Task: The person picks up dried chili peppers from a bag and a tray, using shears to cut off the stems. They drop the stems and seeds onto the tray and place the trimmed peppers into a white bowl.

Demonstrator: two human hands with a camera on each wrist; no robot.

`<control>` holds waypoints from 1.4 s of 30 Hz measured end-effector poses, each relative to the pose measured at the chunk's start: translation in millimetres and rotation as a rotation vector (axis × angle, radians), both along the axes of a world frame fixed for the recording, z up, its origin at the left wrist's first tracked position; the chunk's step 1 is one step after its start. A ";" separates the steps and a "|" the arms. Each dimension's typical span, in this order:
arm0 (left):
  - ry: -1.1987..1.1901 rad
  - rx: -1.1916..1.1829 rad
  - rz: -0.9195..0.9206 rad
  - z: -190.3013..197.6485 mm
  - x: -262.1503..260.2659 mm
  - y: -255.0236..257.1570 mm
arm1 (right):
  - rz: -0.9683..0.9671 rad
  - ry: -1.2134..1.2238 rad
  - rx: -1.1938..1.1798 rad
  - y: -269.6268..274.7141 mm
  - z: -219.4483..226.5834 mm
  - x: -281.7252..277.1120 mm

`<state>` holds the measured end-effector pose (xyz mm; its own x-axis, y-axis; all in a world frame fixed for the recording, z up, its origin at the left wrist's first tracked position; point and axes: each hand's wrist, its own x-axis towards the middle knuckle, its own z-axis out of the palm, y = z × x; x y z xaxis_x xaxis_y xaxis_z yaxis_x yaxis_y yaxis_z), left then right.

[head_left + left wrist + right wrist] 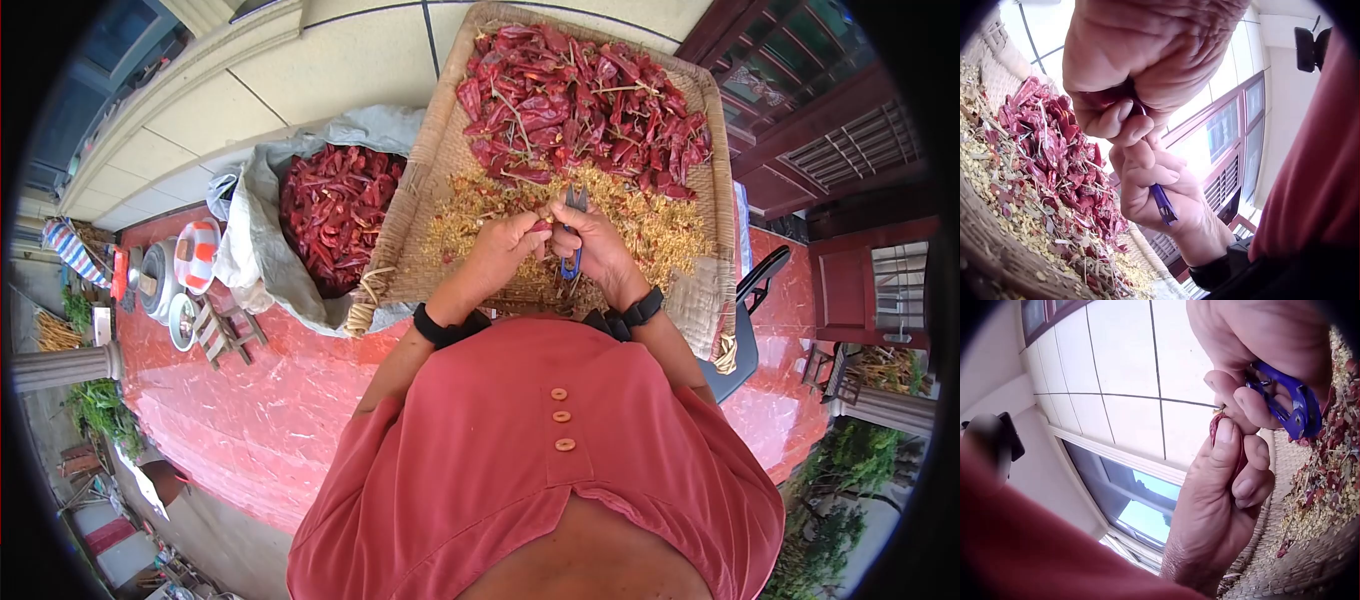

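My left hand point(505, 245) grips a dried red chili point(1239, 456) between thumb and curled fingers, its stem end up. Close beside it, my right hand point(598, 248) holds a pair of small snips point(1302, 409) with blue handles, the dark blades pointing away from me. The right thumb and fingertip meet at the chili's stem end point(1219, 412). Both hands are over a woven wicker tray point(428, 150). On its far half lies a heap of dried red chilies point(580, 100); yellow seeds and chili scraps point(650, 220) cover the middle.
Left of the tray stands a large pale sack point(258, 205) full of red chilies point(335, 215). A small wooden stool point(225, 332) and a basin point(184, 320) are farther left on the red floor point(250, 420). A black chair point(745, 345) is under the tray's right side.
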<state>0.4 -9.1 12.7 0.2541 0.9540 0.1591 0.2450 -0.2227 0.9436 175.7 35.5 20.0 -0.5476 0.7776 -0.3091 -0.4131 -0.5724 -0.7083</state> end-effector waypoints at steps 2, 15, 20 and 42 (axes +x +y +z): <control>0.015 -0.015 -0.004 1.9 -0.8 -0.3 | 0.032 0.041 -0.002 1.0 -3.0 1.3; 0.079 0.253 0.102 5.2 -0.1 0.8 | -0.091 0.060 0.071 -1.0 0.7 14.5; 0.363 0.413 0.443 35.7 -34.8 -2.1 | 0.058 -0.235 0.324 -15.3 10.9 45.4; 0.765 0.306 1.003 -6.0 -143.8 25.9 | 0.629 -1.049 0.918 -97.9 -5.4 93.9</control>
<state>-143.4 16.8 6.7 -0.4228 0.7309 0.5358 0.8802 0.1905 0.4346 269.5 -62.4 14.6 -0.6997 0.6431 -0.3113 0.6189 0.3279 -0.7137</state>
